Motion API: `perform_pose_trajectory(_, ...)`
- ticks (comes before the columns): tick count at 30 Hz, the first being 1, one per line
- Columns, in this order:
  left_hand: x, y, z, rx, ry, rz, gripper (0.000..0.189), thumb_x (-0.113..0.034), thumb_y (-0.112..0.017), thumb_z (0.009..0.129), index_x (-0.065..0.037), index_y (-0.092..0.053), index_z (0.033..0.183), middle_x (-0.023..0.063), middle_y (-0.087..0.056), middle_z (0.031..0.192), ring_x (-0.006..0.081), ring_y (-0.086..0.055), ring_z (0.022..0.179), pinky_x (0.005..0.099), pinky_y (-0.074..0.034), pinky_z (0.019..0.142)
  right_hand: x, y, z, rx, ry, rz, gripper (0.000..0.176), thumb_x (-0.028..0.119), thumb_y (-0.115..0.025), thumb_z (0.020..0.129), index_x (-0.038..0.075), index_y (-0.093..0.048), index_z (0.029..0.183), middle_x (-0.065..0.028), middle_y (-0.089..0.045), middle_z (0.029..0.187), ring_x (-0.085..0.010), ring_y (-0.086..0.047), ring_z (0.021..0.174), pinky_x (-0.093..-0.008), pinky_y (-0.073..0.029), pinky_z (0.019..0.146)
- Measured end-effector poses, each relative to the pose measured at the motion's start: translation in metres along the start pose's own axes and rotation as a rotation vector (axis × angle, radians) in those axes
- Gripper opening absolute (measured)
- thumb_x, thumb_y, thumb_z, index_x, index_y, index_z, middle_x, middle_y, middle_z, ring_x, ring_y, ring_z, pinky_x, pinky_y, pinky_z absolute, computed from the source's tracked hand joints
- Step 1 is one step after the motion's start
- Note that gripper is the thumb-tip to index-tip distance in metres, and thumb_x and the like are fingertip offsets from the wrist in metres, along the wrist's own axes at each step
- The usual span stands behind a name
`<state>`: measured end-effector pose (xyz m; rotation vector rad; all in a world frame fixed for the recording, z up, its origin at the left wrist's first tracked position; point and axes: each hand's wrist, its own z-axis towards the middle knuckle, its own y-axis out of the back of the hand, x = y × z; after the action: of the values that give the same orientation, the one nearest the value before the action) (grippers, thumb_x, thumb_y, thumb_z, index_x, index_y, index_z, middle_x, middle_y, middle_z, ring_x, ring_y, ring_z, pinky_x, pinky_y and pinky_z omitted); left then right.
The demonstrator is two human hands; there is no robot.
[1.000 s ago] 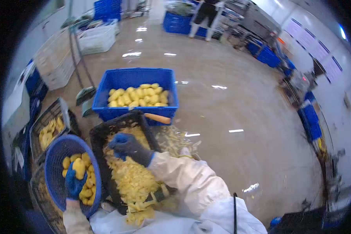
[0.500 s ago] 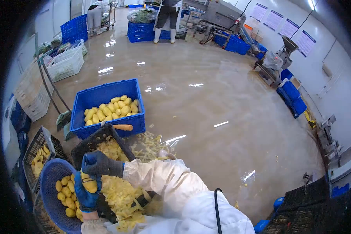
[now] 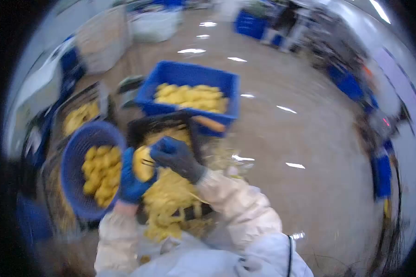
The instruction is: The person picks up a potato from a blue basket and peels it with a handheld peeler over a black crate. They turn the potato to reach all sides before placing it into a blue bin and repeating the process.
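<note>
My curled, grey-and-blue-gloved right hand [image 3: 176,158] is shifting right of my blue-gloved left hand [image 3: 133,185], any grip unclear; the left is closing around an oval yellow potato [image 3: 142,165]. Firm cradling should be preventing slips.

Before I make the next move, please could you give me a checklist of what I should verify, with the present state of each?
1. Potato held in the left hand: ok.
2. Right hand close to the potato: ok.
3. Right hand's grip on a tool: cannot tell, the picture is blurred there.
4. Potatoes inside the round basket, none above its rim: ok.
5. Peelings contained in the black tray: not ok, the heap spills over the near edge.
6. Floor beside the tray free of scraps: not ok.
</note>
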<state>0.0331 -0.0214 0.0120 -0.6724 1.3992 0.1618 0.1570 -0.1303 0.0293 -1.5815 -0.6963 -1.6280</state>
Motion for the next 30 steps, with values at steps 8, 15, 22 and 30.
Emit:
perform_pose_trajectory(8, 0.005, 0.007, -0.010, 0.187, 0.528, -0.669, 0.043, -0.036, -0.048, 0.092, -0.004, -0.050, 0.121, 0.0125, -0.060, 0.101, 0.0255, -0.061, 0.086, 0.0370, -0.052, 0.072, -0.024, 0.040, 0.024, -0.249, 0.263, -0.363, 0.015, 0.016, -0.067, 0.082, 0.003, -0.060, 0.089, -0.0023, -0.060, 0.069, -0.0114, -0.056, 0.058, -0.0241, -0.046, 0.054)
perform_pose_trajectory(15, 0.008, 0.023, -0.004, -0.048, 0.155, -0.271, 0.042, -0.036, -0.048, 0.093, -0.004, -0.050, 0.120, 0.0116, -0.060, 0.107, 0.0235, -0.060, 0.093, 0.0365, -0.051, 0.083, -0.008, -0.028, -0.012, 0.058, -0.086, -0.019, 0.013, 0.013, -0.065, 0.083, 0.003, -0.059, 0.089, 0.0006, -0.056, 0.067, -0.0097, -0.053, 0.057, -0.0216, -0.043, 0.053)
perform_pose_trajectory(22, 0.017, 0.016, -0.001, 0.198, 0.549, -0.843, 0.042, -0.039, -0.050, 0.092, -0.006, -0.052, 0.119, 0.0132, -0.061, 0.103, 0.0252, -0.061, 0.090, 0.0373, -0.052, 0.079, -0.017, 0.038, 0.030, -0.315, 0.100, -0.075, 0.011, 0.014, -0.062, 0.085, 0.005, -0.059, 0.089, -0.0021, -0.059, 0.072, -0.0102, -0.056, 0.059, -0.0228, -0.045, 0.052)
perform_pose_trajectory(30, 0.015, 0.019, 0.004, 0.111, 0.295, -0.558, 0.040, -0.039, -0.050, 0.092, -0.008, -0.054, 0.117, 0.0092, -0.063, 0.098, 0.0204, -0.063, 0.085, 0.0350, -0.054, 0.071, -0.003, -0.003, 0.012, -0.079, -0.094, 0.027, 0.007, 0.009, -0.061, 0.084, 0.003, -0.060, 0.087, -0.0046, -0.061, 0.073, -0.0110, -0.057, 0.058, -0.0207, -0.044, 0.050)
